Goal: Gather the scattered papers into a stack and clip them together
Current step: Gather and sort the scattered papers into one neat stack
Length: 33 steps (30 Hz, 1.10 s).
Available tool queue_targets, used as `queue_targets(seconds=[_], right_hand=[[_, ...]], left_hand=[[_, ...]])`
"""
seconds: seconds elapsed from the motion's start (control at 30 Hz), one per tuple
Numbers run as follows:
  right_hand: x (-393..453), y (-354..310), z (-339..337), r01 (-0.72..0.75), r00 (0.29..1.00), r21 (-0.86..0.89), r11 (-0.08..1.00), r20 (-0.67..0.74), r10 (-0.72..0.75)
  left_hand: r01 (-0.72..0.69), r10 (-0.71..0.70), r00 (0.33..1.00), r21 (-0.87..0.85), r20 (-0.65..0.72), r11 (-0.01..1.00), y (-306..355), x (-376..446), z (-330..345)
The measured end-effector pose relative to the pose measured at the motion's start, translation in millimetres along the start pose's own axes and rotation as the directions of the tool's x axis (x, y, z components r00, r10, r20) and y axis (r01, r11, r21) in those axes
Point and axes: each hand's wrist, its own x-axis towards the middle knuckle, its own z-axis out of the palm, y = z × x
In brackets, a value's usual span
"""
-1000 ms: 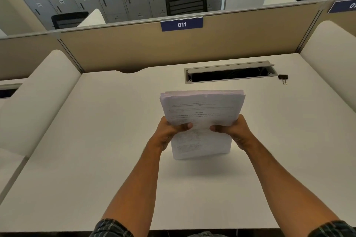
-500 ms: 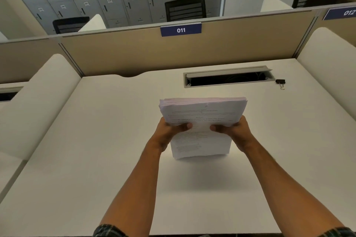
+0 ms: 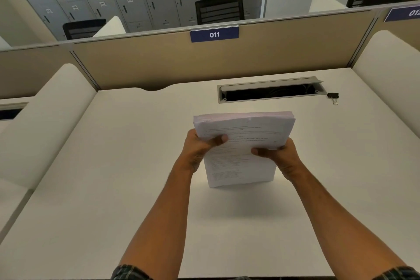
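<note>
Both hands, left (image 3: 197,150) and right (image 3: 281,154), grip an upright paper stack (image 3: 241,161) on the surface (image 3: 113,188); releasing for the distant binder clip (image 3: 333,96) could let sheets splay.

I see the paper stack (image 3: 241,143) upright on the desk (image 3: 113,188), between my left hand (image 3: 197,150) and right hand (image 3: 284,154). Behind it lies the cable slot (image 3: 268,92), with the binder clip (image 3: 333,96) just right of that.
</note>
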Motion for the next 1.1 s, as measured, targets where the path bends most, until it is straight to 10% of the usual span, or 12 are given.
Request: queue_targets(seconds=[0.2, 0.4, 0.5, 0.67, 0.83, 0.97, 1.1], right_hand=[[0, 2, 0, -0.001, 1.000, 0.027, 1.000, 0.001, 0.001], [2, 3, 1, -0.005, 1.000, 0.030, 1.000, 0.003, 0.005], [3, 4, -1, 0.002, 1.000, 0.035, 0.999, 0.030, -0.004], [4, 4, -5, 0.006, 0.997, 0.040, 0.999, 0.072, -0.009], [6, 7, -7, -0.022, 0.999, -0.004, 1.000, 0.042, 0.022], [6, 20, -21, -0.034, 0.997, -0.112, 0.993, 0.061, 0.041], [1, 31, -46, -0.085, 0.996, -0.146, 0.986, -0.042, 0.079]], left_hand=[[-0.325, 0.320, 0.945, 0.330, 0.071, 0.886, 72, 4, -1], [-0.453, 0.323, 0.864, 0.876, 0.386, 0.164, 120, 3, 39], [-0.436, 0.092, 0.898, 0.899, 0.431, 0.044, 108, 4, 55], [-0.453, 0.154, 0.889, 0.878, 0.431, 0.157, 118, 6, 53], [-0.352, -0.145, 0.918, 0.927, 0.369, 0.130, 95, 13, 63], [-0.372, -0.006, 0.927, 0.919, 0.376, 0.133, 88, 19, 55], [-0.286, 0.130, 0.958, 0.888, 0.256, 0.360, 96, 27, 21]])
